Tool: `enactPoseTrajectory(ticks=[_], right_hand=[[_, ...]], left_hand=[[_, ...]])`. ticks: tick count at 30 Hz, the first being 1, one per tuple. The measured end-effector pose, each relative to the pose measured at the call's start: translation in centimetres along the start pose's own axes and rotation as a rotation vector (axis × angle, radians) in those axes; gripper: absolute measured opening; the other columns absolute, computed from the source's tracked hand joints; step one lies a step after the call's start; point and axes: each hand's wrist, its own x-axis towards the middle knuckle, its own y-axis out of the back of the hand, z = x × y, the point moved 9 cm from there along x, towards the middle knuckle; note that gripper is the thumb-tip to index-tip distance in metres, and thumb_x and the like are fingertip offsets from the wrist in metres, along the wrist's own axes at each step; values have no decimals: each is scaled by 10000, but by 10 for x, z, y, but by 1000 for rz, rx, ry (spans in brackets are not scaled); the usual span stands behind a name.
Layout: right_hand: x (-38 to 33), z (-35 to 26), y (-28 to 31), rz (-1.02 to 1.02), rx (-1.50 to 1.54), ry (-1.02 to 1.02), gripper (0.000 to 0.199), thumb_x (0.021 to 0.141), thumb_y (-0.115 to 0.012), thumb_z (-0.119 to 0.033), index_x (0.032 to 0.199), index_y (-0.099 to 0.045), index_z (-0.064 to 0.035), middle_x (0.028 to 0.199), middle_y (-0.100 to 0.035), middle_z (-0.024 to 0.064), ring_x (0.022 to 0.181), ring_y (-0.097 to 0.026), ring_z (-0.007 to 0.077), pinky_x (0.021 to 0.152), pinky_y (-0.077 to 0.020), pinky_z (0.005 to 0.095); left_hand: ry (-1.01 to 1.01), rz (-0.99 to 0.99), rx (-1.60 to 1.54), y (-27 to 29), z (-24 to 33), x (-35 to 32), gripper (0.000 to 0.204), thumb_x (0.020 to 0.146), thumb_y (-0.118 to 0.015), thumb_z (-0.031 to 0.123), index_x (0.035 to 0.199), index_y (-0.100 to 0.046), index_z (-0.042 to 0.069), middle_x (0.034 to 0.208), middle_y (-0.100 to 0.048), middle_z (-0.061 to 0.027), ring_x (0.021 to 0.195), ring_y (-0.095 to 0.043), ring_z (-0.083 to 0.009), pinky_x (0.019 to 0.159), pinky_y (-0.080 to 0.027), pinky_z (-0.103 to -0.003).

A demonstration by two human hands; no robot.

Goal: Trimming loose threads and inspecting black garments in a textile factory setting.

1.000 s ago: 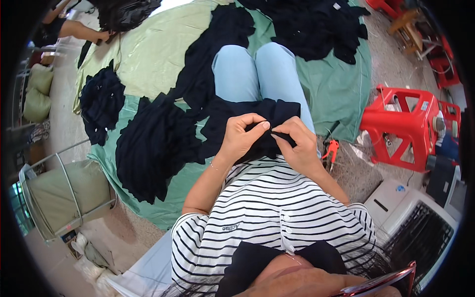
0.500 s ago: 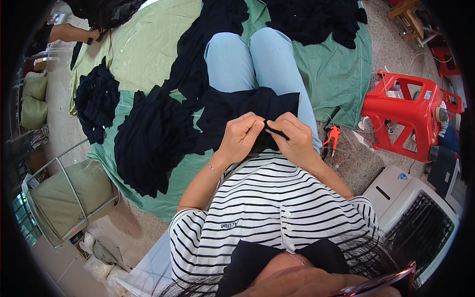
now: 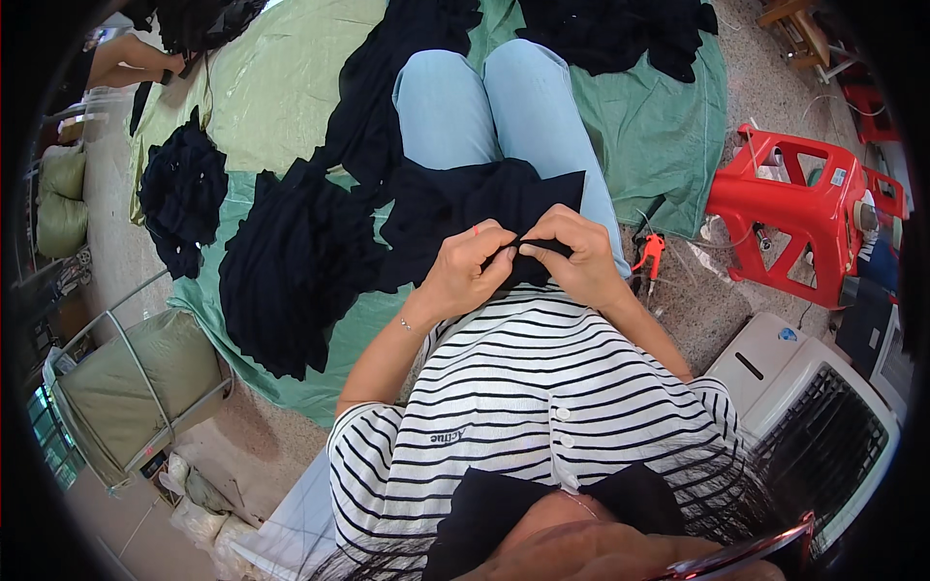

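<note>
A piece of black fabric (image 3: 465,198) lies across my lap, over my light blue jeans. My left hand (image 3: 472,266) pinches its near edge between thumb and fingers. Close beside it, my right hand (image 3: 572,257) grips the same edge, thumb on top, with the fingertips of both hands almost touching. A narrow fold of the cloth shows between them; any small detail there is hidden by my fingers. To the left of my lap, a heap of black cloth (image 3: 286,276) rests on a green sheet (image 3: 373,358).
More black cloth (image 3: 182,198) lies farther left, and another pile (image 3: 620,34) is ahead. On the right are a red air blow gun (image 3: 651,254), a red plastic stool (image 3: 785,213) and a white air cooler (image 3: 804,416). Another person's leg (image 3: 131,63) shows at far left.
My fingertips have come closer together on the fabric edge, and my right hand has turned slightly. The whole view has shifted a little; the cloth piles stay put.
</note>
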Motion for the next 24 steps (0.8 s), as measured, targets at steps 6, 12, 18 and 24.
enactPoseTrajectory(ticks=[6, 12, 18, 24], right_hand=[[-6, 40, -20, -71, 365, -353, 130, 889, -701, -82, 848, -625, 15, 774, -560, -21, 752, -502, 63, 696, -405, 217], [-8, 60, -19, -3, 363, -514, 179, 898, -715, -129, 813, -605, -17, 769, -543, -47, 742, -469, 37, 665, -384, 204], [5, 19, -22, -213, 243, -260, 457, 831, -774, -248, 1192, -594, -35, 986, -621, 75, 886, -605, 143, 793, -482, 302], [9, -114, 75, -14, -282, 313, 206, 777, -726, -185, 875, -671, -12, 850, -676, 136, 736, -641, 300, 649, -463, 431]], left_hand=[[-24, 18, -57, 2, 4, -2, 60, 813, -619, -39, 870, -602, -45, 677, -509, -92, 555, -485, -185, 499, -374, -305], [487, 216, -395, -10, -43, -15, 112, 887, -667, 56, 833, -655, -41, 697, -575, 54, 650, -457, -11, 565, -367, -196], [618, 307, -676, -3, -44, -14, 58, 873, -700, 61, 850, -720, 12, 781, -662, 37, 718, -557, -24, 645, -455, -201], [-14, -231, 400, 14, 16, 1, 1124, 564, -872, 512, 1484, -351, 128, 1473, -415, -139, 1426, -306, -342, 1148, -140, -647]])
